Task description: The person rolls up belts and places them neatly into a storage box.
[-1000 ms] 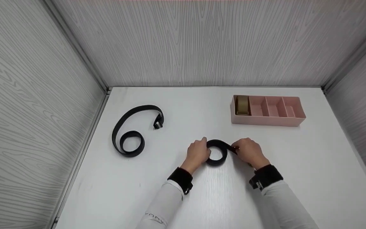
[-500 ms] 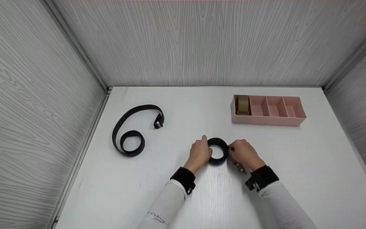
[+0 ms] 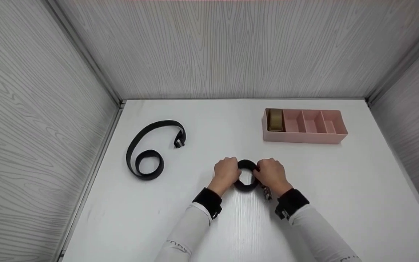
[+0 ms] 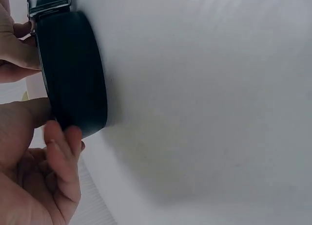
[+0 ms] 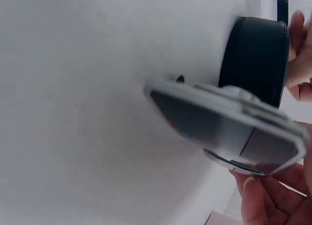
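Observation:
A black belt (image 3: pixel 245 187), wound into a round coil, stands on its edge on the white table between my hands. My left hand (image 3: pixel 227 171) pinches the coil's left side, thumb inside the ring. On the opposite side, my right hand (image 3: pixel 271 174) pinches the coil near the belt's buckle end. The silver buckle (image 5: pixel 224 118) sticks out below the right hand and looms large and blurred in the right wrist view. From the left wrist, the coil's smooth outer band (image 4: pixel 73 74) is visible, with the fingers (image 4: pixel 63 161) against its near end. Both hands hide parts of the coil.
Left on the table lies a second black belt (image 3: pixel 132 145), partly coiled, its buckle end (image 3: pixel 179 141) curving back. At the back right stands a pink divided box (image 3: pixel 304 137) with a brownish rolled belt (image 3: pixel 276 120) in its leftmost compartment. Grey wood-grain panels (image 3: pixel 209 51) enclose the table.
My right hand has moved left, bringing the loose buckle end from stretched out to the right in against the coil. The left hand keeps its hold on the coil's left side.

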Tool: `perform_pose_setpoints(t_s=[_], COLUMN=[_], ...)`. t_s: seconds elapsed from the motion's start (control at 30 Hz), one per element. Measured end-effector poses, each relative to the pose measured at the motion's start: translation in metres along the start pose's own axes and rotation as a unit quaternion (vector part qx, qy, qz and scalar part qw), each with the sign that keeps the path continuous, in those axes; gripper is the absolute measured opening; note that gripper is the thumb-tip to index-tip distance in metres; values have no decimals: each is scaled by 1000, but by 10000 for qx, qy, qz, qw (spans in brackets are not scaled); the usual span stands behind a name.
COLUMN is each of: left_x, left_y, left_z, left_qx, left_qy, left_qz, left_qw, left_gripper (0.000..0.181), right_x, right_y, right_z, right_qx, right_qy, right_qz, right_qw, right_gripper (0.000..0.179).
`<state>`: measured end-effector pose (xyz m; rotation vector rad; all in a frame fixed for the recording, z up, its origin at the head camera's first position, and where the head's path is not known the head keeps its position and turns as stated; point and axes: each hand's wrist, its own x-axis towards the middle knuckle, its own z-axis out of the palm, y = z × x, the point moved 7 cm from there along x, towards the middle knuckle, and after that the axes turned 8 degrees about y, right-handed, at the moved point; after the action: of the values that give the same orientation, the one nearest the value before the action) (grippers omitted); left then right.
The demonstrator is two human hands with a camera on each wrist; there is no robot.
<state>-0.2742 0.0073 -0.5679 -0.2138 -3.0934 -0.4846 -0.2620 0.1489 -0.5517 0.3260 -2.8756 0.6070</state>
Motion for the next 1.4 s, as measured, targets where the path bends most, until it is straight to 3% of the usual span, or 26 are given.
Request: perform_pose_setpoints(t_s=[0.17,0.27,0.33,0.47,0.63,0.83,0.9,1.1,1.17,1.2,1.23,1.4], left_x=[2,0,-1,-2,-4,-5,-6,-15,-18,-20,-21,-24], left_y=[12,16,16,17,16,19,19,14,12,12,11,11], left_z=[-1,1,3,4,3,3,3,-1,-4,-7,-10,-26], left_qx=[235,334,392,374,319,314,294,75,-31,-100,-195,-704], left_qy=[175,229,250,207,147,16,2,258,475,609,767,1618], left_qz=[1032,1365,1404,1367,1282,1320,1360,1397,1436,1459,1494,1693], left_qw=[9942,9898,9890,9897,9911,9908,9903,9898,9885,9874,9856,9696], left_gripper=[13,10,11,13,16,7,6,8,9,10,11,18], right_x=[2,1,0,-3,-7,-11,-13,-19,-20,-20,-19,-14], right_y=[-11,-14,-12,-5,10,24,27,32,30,29,27,9], right_z=[4,6,7,7,8,8,10,10,5,0,-5,-40], right_qx=[105,272,404,973,1846,2338,2600,3998,4205,4212,4114,2972], right_qy=[-148,-270,-381,-751,-1093,-1156,-1233,-1517,-1514,-1473,-1412,-698], right_qz=[-412,-610,-610,-241,368,826,1065,1748,1788,1767,1687,691], right_qw=[9990,9974,9966,9921,9760,9618,9518,8869,8765,8773,8845,9498], right_gripper=[12,8,8,13,14,15,16,24,27,28,29,27])
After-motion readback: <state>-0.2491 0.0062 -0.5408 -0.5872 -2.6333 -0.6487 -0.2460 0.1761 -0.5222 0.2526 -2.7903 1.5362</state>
